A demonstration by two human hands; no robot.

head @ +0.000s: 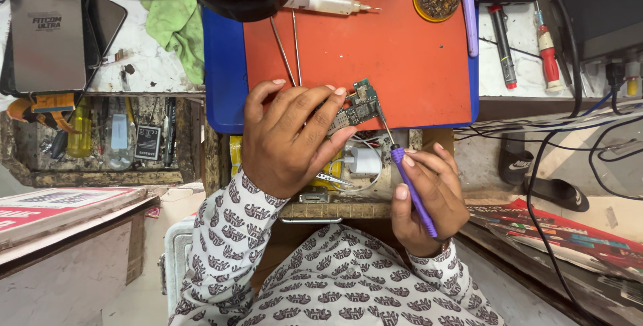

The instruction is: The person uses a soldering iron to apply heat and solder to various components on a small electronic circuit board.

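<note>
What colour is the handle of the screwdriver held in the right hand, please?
Purple; the screwdriver handle shows best in the head view, in the right hand.

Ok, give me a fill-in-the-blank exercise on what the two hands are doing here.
1. The left hand pins a small circuit board against the edge of the ____ mat.
2. The right hand holds a screwdriver whose handle is ____.
3. The syringe lies near the mat's ____ edge.
4. The two red-handled screwdrivers lie to the ____ of the mat.

Missing words: orange; purple; top; right
</note>
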